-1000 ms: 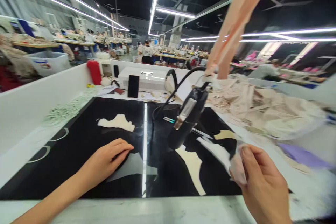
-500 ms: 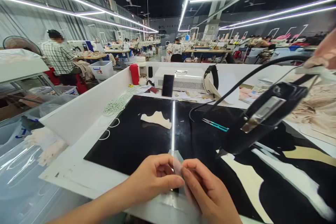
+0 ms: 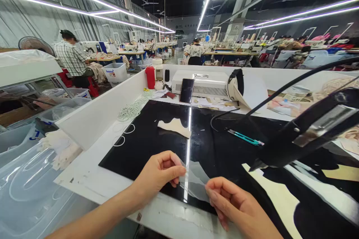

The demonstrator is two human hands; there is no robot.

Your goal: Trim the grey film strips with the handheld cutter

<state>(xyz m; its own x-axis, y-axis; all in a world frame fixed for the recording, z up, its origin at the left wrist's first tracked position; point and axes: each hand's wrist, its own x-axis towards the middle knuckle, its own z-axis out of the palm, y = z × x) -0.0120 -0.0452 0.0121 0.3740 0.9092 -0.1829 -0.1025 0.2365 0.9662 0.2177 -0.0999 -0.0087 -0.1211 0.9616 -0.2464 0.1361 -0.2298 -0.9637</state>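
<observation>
My left hand pinches the left edge of a thin clear film piece just above the black mat. The same film's right edge is pinched by my right hand, so it stretches between both hands near the table's front edge. A black hanging tool with a metal plate on a cable dangles to the right, its tip close to the film. A cream fabric piece lies on the mat further back. Teal snips lie to the right of it.
Cream and white cut pieces lie on the mat at right. White elastic loops sit by the white side wall. At the back stand a white machine, a phone and a red bottle. Clear plastic bins are at left. Other workers sit far off.
My hands, pinched together on the film half a second ago, have drawn apart, spreading it. A second ago my left hand lay flat on the mat. The view swung left.
</observation>
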